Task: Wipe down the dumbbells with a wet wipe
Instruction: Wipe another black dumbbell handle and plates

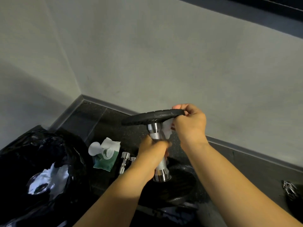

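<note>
1. Head view: a plate-loaded dumbbell [161,166] stands on end in the corner of the room. Its lower plate [177,189] rests on the dark floor [98,122] and its upper plate [152,117] is raised and tilted.
2. Progress, as judged: wiping is under way on the upper plate. Crumpled white wipes [54,176] lie in the black bin bag [32,153] to the left, which suggests some cleaning is already done. How much of this dumbbell is clean cannot be told.
3. Remaining, as judged: the chrome handle, the lower plate, and a small chrome dumbbell [124,163] lying on the floor just beside the pack.
4. Supplies: a green pack of wet wipes [106,158] lies on the floor with its lid open and a sheet sticking out.
5. Left hand [152,153]: clenched round the knurled handle, steadying the dumbbell.
6. Right hand [190,122]: fingers curled over the rim of the upper plate, pinching a white wet wipe [167,130] against its edge and underside.
</note>
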A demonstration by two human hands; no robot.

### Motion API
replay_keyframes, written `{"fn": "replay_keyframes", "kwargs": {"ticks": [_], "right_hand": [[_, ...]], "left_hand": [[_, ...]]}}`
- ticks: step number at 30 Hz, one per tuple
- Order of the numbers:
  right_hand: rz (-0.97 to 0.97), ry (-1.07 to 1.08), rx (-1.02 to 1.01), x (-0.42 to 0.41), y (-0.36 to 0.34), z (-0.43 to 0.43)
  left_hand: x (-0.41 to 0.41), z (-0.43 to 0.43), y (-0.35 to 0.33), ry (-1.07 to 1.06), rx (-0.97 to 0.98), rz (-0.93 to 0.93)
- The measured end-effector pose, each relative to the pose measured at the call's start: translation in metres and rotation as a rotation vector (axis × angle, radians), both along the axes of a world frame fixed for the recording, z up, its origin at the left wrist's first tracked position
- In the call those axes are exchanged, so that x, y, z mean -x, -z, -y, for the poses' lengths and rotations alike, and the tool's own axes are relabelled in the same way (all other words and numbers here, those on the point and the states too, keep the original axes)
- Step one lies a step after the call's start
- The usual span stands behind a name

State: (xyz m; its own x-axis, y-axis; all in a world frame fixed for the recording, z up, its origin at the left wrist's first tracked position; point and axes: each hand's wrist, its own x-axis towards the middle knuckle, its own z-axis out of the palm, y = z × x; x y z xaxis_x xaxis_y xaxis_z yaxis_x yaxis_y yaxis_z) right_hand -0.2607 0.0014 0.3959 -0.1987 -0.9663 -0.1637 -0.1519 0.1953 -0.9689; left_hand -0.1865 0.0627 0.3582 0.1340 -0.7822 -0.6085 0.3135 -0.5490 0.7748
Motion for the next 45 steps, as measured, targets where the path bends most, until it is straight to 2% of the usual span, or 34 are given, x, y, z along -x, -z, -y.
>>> {"fn": "replay_keyframes", "kwargs": {"ticks": [5,13,16,19,23,31,33,35,39,45], "right_hand": [[0.179,0.017,-0.111,0.001,-0.004,0.002],[0.294,-0.166,-0.339,0.014,0.004,0.016],[0.352,-0.259,-0.443,0.015,0.008,0.014],[0.389,-0.243,-0.448,0.015,0.006,0.015],[0.273,-0.142,-0.345,0.018,-0.001,0.020],[-0.137,-0.062,0.100,0.006,-0.001,0.001],[-0.118,-0.078,0.118,0.006,-0.002,-0.004],[-0.011,-0.101,0.064,0.008,-0.004,-0.002],[0.133,-0.231,-0.077,0.015,-0.014,0.006],[0.193,-0.420,-0.279,0.015,0.002,0.021]], "left_hand": [[0.000,-0.002,-0.004,-0.121,0.047,-0.042],[-0.007,-0.004,-0.014,-0.063,-0.018,-0.457],[-0.006,-0.007,-0.019,0.006,-0.001,-0.548],[-0.003,-0.008,-0.020,0.022,0.003,-0.605],[-0.003,-0.006,-0.016,0.011,-0.050,-0.553],[0.006,0.000,0.001,0.016,0.036,-0.128],[0.007,0.000,0.003,-0.019,0.074,-0.054],[0.005,-0.001,0.002,-0.040,0.117,-0.004],[-0.004,-0.002,-0.002,-0.074,0.089,-0.134],[-0.005,-0.006,-0.002,-0.020,0.032,-0.378]]}}
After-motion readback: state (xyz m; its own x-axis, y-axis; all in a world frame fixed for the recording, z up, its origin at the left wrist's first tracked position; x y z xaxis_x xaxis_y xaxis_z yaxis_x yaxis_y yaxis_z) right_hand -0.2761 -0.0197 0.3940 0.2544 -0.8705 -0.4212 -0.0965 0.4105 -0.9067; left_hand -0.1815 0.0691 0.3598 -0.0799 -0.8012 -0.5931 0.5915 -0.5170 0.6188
